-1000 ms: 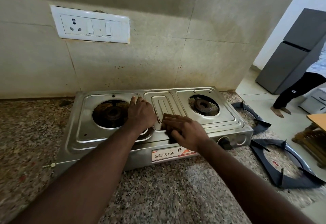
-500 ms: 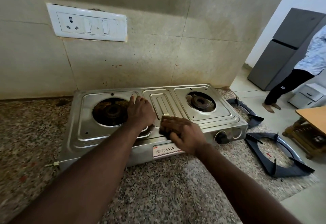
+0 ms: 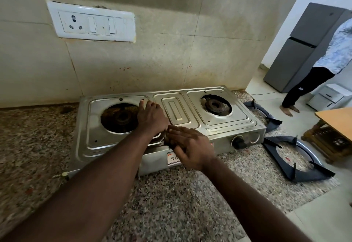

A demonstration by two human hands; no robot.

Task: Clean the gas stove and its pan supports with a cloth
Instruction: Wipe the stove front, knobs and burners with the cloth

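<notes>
- Grime darkens the well around the left burner (image 3: pixel 121 118) of the gas stove (image 3: pixel 87 127), which stands on the speckled desk (image 3: pixel 171 203) with its back to the tiled wall.
- At the right rim of that well, the left hand (image 3: pixel 152 117) lies on the stove top. Its fingers (image 3: pixel 142 106) are straight and flat and hold nothing, so it reads as a brace.
- Just right of it, at the middle of the stove's front edge, is the right hand (image 3: pixel 190 144), blurred. Its fingers (image 3: pixel 177 130) are stretched out and press down on a dark wad, which I take to be the cloth (image 3: pixel 168 140). Most of the wad is hidden under the palm, so I cannot be sure.
- The step in hand looks like wiping the steel top.
  - Spread the cloth under flat fingers and stroke along the pressed ridges rather than across them.
  - Work the cloth into the grooves of the ribbed centre panel.
  - Press down with the left hand so the light stove does not slide on the desk.
- Further right on the stove are the right burner (image 3: pixel 215 106) and, on the front face, a black knob (image 3: pixel 237 142). Wipe around the knob without turning it.
- Both pan supports are off the stove and lie on the desk to its right. One is by the back corner (image 3: pixel 273 122) and one by the front corner (image 3: pixel 312 174), and neither hand touches them. Their cleaning is yet to come.
</notes>
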